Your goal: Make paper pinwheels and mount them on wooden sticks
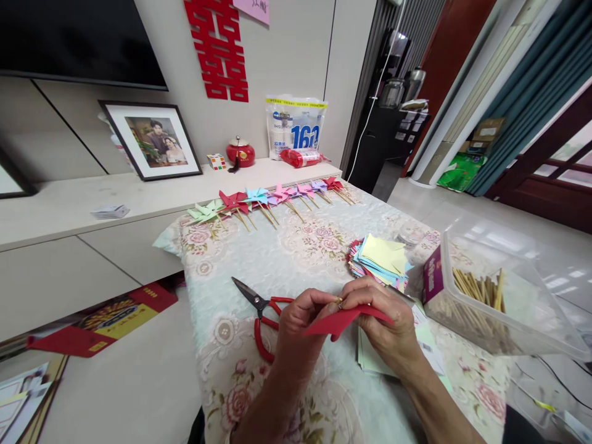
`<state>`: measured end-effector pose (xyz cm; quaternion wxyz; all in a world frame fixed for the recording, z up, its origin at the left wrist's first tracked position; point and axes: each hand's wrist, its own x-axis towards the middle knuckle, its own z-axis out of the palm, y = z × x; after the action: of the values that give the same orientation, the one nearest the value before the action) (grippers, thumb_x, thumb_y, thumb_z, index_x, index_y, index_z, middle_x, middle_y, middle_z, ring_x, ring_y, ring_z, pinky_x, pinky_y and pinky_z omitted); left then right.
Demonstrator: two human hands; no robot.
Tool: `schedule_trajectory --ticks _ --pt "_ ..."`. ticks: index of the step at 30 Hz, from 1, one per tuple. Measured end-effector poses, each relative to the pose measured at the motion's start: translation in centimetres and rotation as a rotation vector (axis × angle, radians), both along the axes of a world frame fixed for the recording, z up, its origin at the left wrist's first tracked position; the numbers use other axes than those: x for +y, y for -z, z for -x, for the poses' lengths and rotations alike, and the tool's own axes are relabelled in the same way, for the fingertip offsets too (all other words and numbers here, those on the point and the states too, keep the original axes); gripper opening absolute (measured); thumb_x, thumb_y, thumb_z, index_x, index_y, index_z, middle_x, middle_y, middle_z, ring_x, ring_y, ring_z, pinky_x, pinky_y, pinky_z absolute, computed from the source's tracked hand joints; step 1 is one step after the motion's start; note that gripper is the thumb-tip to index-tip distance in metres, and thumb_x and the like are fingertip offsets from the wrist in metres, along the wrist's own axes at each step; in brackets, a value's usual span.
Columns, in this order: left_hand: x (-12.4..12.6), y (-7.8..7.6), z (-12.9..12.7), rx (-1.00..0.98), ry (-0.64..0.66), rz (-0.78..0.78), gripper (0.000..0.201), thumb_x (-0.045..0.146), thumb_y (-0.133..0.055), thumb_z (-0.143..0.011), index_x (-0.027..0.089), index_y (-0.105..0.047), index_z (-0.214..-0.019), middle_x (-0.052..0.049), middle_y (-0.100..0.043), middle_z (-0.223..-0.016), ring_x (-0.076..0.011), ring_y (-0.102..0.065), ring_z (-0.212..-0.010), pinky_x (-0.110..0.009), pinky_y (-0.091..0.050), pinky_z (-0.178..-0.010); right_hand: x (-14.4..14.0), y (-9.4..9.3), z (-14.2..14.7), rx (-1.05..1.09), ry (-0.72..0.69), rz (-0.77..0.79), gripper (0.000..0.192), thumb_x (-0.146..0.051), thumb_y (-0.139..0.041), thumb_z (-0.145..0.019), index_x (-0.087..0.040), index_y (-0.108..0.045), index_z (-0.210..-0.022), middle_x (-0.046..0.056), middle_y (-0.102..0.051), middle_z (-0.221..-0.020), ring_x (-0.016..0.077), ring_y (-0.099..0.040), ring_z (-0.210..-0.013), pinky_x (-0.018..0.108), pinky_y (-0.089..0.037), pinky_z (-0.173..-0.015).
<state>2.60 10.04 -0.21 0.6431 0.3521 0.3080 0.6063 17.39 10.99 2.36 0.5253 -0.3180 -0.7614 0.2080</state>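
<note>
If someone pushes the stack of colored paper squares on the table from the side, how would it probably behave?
The stack of colored paper squares would probably slide apart rather than move as one block: its sheets already lie fanned and misaligned. The sheets look thin, so likely light and floppy when lifted. The floral tablecloth under it seems textured, which may drag on the lowest sheets.

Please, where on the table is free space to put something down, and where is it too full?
Free: the floral tablecloth between the pinwheel row and the scissors, left of the coloured paper stack. Crowded: the near right side, where both hands hold red paper beside the plastic box of sticks.
</note>
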Motion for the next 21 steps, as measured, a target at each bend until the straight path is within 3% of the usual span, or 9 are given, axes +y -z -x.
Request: schedule_trajectory --ticks 8,21 --pt "-0.03 0.58 -0.22 -0.012 0.000 -0.019 0.024 0.035 -0.081 -0.074 0.016 -0.068 -0.074 0.005 -0.056 -0.048 -0.0068 -0.045 -0.043 -0.019 -0.034 -0.045 -0.08 0.06 0.09 0.011 0.004 0.003 0.014 -0.030 -0.062 -0.097 -0.021 -0.068 -0.088 0.003 -0.069 -0.085 0.0149 -0.066 -0.080 0.025 -0.051 -0.074" --pt "-0.08 -0.04 0.07 0.033 -0.007 -0.043 0.024 0.037 -0.081 -0.074 0.016 -0.069 -0.073 0.003 -0.057 -0.049 -0.0085 -0.046 -0.048 -0.021 -0.034 -0.050 -0.12 0.14 0.04 0.010 0.014 0.020 0.010 -0.025 -0.063 -0.096 -0.021 -0.068 -0.089 0.003 -0.069 -0.086 0.0165 -0.066 -0.080 0.027 -0.051 -0.074"
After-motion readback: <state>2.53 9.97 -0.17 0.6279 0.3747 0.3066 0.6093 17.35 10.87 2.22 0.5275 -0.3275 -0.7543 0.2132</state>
